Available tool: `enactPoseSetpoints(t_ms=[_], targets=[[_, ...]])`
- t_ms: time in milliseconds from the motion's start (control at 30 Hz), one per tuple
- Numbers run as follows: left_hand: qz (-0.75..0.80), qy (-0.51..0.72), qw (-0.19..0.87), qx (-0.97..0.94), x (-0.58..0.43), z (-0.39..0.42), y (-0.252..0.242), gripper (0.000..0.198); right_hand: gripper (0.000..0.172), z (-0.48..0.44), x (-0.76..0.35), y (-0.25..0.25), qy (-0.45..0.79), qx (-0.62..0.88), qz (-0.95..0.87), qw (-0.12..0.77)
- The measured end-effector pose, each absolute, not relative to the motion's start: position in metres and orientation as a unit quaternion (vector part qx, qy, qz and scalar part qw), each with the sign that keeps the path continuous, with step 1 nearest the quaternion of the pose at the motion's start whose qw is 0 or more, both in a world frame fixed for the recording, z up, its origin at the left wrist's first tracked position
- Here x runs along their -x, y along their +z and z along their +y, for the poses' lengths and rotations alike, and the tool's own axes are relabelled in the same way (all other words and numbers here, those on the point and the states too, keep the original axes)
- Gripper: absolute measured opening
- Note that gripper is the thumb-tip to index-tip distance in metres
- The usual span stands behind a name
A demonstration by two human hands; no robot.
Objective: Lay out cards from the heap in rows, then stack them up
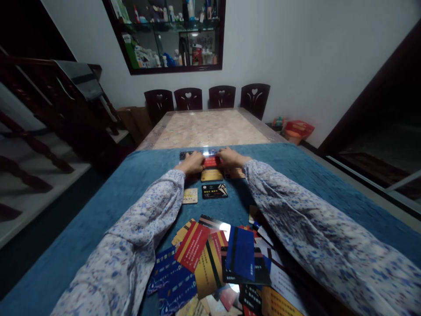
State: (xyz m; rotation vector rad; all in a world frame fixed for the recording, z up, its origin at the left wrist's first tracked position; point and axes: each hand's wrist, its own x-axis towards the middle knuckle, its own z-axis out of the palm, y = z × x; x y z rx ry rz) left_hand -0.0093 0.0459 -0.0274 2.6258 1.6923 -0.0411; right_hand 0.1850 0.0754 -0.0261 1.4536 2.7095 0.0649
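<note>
At the far end of the blue cloth, a red card [211, 162] lies between my two hands. The fingers of my left hand [193, 163] close on its left end, and those of my right hand [231, 159] on its right end. Just nearer to me is a gold card [212, 175], with a black VIP card [215, 191] below it and a pale card [190, 195] to the left. Other cards around the red one are partly covered by my hands. Close to me spreads a loose pile with a blue card [241, 252] and another red card [193, 246] on top.
The blue cloth [131, 193] covers the near part of a long table [204, 125]. Several dark chairs [222, 96] stand at its far end. A wall cabinet [176, 69] hangs behind, a staircase railing [39, 136] is at left, and a red bag [298, 128] sits right.
</note>
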Motion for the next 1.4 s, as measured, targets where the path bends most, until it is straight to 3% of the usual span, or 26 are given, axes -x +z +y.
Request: enactPoseSetpoints(t_ms=[800, 1400], targets=[[0.542, -0.039, 0.039, -0.839, 0.011, 0.059, -0.031, 0.013, 0.042, 0.086, -0.184, -0.034, -0.002, -0.483, 0.874, 0.056], [0.538, -0.028, 0.029, -0.842, 0.008, 0.058, -0.035, 0.025, 0.040, 0.087, -0.177, -0.032, -0.004, -0.499, 0.864, 0.070]])
